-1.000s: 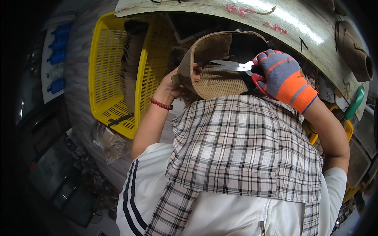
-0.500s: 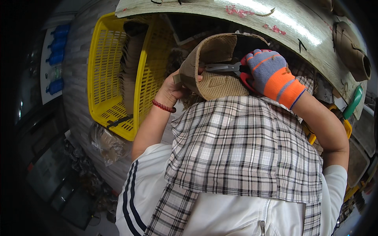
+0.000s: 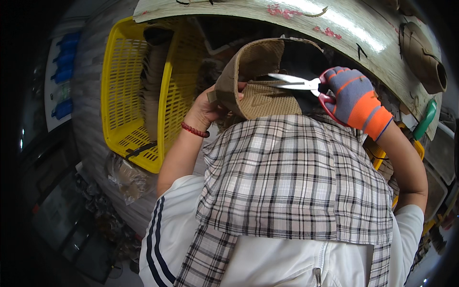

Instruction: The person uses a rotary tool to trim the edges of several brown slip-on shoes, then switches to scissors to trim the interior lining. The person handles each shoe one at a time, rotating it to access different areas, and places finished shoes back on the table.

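My bare left hand (image 3: 208,106), with a red beaded bracelet at the wrist, grips the left edge of a tan, ribbed shoe upper (image 3: 267,101). The piece curls open above my lap, its inside facing right, with a dark lining at the far side. A small tab sticks out beside my fingers. In a grey and orange glove, my right hand (image 3: 353,93) is closed round the red handles of a pair of scissors (image 3: 306,84). Their silver blades are slightly parted and point left, reaching over the opening of the upper. Some left fingertips are hidden behind the material.
A yellow basket (image 3: 166,103) with stacked brown pieces stands on the left. The worktable (image 3: 248,10) crosses the top, with a brown shoe (image 3: 423,57) at its right end. A green handle (image 3: 424,119) shows at right, and a plastic bag (image 3: 126,177) lies below the basket.
My right hand has drawn the scissors back to the right and slightly down, out from deep inside the upper. The blades have parted a little. My left hand keeps its grip.
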`<state>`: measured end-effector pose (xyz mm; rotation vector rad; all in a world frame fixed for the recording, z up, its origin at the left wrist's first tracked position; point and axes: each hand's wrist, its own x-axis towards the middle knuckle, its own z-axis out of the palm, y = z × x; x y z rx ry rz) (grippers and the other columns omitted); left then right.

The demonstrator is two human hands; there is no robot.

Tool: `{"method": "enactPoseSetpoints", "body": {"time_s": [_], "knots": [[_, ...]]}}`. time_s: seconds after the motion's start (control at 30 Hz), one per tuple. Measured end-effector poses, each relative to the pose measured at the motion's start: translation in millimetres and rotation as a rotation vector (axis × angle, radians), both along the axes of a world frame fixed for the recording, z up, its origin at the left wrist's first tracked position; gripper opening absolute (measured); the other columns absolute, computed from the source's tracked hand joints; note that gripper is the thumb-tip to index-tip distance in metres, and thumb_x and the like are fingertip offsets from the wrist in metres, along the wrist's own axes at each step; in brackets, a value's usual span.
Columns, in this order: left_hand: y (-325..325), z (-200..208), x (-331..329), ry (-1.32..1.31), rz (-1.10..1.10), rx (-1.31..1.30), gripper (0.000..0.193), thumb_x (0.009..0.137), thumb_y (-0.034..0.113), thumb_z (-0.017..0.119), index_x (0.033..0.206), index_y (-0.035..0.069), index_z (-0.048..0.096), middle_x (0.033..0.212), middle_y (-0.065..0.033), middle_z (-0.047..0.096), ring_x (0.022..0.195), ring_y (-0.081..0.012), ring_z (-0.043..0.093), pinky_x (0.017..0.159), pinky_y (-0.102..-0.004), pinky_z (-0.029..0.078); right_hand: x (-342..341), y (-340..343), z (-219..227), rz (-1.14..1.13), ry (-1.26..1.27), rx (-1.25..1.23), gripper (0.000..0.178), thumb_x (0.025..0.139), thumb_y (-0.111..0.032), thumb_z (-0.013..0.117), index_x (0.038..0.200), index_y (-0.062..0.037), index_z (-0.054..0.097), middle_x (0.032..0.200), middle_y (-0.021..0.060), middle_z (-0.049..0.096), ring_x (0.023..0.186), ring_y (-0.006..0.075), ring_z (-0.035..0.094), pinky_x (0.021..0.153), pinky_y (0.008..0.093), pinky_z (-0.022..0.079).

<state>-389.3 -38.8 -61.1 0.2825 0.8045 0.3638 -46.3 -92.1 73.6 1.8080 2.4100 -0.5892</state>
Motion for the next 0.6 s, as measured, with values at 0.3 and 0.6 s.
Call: {"method": "enactPoseSetpoints", "body": {"time_s": [0.3,0.6], "knots": [[-4,-4,5,0.034,0.033,-0.023,0.048,0.071,-0.004,0.075,0.115,-0.009,0.058,0.111,-0.0177,0.065,0.100,-0.0255,0.065,0.091,-0.0344,0.054,9,-19,-15,0.125,0.013,-0.049,0.033,0.080,-0.035,0.071,0.102,-0.0108,0.067,0.091,0.0082,0.065,0.088,0.0258,0.064,0.077,0.0355,0.051],[-4,23,16,0.145,0.021,0.003,0.048,0.067,-0.004,0.079,0.112,-0.004,0.061,0.105,-0.0128,0.064,0.097,-0.0243,0.065,0.088,-0.0347,0.055,12,-22,-27,0.062,0.069,0.037,0.028,0.075,-0.028,0.074,0.094,-0.0087,0.066,0.087,0.0096,0.065,0.081,0.0290,0.063,0.070,0.0379,0.050]]}}
